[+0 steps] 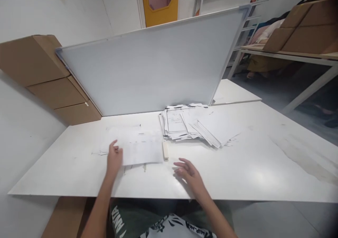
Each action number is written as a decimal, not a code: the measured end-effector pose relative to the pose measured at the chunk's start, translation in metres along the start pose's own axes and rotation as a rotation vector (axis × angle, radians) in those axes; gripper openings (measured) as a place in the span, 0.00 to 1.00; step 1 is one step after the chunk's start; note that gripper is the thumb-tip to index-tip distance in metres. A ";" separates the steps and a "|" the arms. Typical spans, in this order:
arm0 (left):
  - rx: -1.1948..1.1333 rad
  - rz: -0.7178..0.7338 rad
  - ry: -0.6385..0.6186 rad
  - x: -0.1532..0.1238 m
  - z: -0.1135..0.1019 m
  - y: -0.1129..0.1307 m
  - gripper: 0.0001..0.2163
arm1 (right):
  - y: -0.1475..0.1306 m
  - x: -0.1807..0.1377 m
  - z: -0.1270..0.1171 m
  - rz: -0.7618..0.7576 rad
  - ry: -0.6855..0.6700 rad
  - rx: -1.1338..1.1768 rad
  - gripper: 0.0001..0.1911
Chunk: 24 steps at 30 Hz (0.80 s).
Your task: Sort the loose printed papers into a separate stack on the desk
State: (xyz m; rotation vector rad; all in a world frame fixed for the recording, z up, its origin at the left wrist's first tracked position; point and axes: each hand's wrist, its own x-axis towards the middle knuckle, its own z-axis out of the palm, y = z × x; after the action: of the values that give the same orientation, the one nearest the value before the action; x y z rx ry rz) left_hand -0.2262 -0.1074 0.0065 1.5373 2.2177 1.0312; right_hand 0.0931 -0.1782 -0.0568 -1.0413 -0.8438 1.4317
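My left hand [114,157] rests on the white table [250,167] at the left edge of a printed sheet of paper [141,150], fingers loosely extended and touching the paper. A small cream-coloured block, perhaps an eraser [165,150], lies just right of that sheet. My right hand [188,174] hovers low over the table with its fingers spread, holding nothing, a little below and right of the block. A messy stack of printed papers [190,123] lies further back at the middle of the table.
A large whiteboard [150,61] stands upright along the table's far edge. Stacked cardboard boxes [50,79] sit at the left against the wall. More boxes [303,30] lie on a white-framed table at the back right. A yellow door [160,1] is behind.
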 end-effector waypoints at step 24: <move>0.398 0.871 -0.118 -0.074 0.075 -0.009 0.26 | -0.059 0.113 -0.122 -0.360 0.650 -1.016 0.33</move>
State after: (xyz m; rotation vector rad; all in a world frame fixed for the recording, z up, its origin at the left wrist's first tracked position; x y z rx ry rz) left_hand -0.1597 -0.1447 -0.0673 2.7792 1.7205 0.6390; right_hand 0.2294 -0.0659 -0.0610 -1.8418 -1.1913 0.2293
